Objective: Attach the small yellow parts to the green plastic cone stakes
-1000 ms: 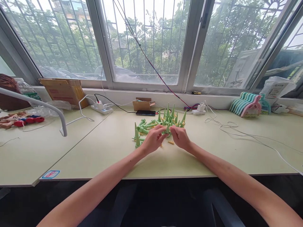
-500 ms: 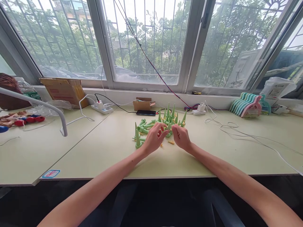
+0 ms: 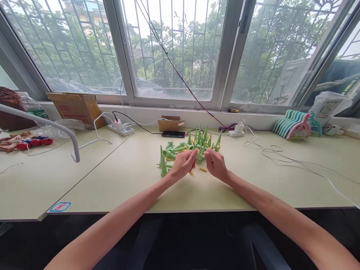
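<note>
Firstly, left hand (image 3: 182,164): fingers curled together; right hand (image 3: 216,163): likewise; contents, I cannot tell. Green spikes (image 3: 199,134): on the counter (image 3: 253,165), between near and far edges. Step, I judge: two-handed handling of these; next move calls for clearance among upright tips. Sticker (image 3: 60,206), near edge, leftward: red mark, unreadable.

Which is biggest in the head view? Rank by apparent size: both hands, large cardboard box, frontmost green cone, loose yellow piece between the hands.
1. Large cardboard box
2. Left hand and right hand: too alike to rank
3. Frontmost green cone
4. Loose yellow piece
</note>
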`<state>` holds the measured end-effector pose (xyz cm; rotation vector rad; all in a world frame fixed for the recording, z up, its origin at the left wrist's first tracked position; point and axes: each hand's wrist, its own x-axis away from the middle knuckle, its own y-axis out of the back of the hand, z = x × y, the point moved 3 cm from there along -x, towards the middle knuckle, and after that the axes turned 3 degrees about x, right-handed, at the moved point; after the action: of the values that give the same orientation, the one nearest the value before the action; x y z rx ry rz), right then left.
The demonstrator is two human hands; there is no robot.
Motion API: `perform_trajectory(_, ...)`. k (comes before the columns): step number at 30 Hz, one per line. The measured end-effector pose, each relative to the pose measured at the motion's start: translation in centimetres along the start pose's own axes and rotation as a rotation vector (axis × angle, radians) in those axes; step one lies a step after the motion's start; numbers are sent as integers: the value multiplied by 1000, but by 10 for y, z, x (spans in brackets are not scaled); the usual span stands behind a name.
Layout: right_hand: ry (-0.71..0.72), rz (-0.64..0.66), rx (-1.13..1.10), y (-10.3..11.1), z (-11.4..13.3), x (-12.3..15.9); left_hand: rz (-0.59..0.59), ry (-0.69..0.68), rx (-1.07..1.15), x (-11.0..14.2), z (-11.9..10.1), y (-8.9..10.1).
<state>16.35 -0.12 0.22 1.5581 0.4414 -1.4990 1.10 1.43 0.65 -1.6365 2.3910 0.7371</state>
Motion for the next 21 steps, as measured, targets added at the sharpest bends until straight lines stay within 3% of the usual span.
perform_trajectory(9,-8,18,-44,0,1,0,125,77,160,4,-5,-4)
perform_trajectory(21,-87,100,-57,-3,-1,-1,-7,-40,17,6,-2,1)
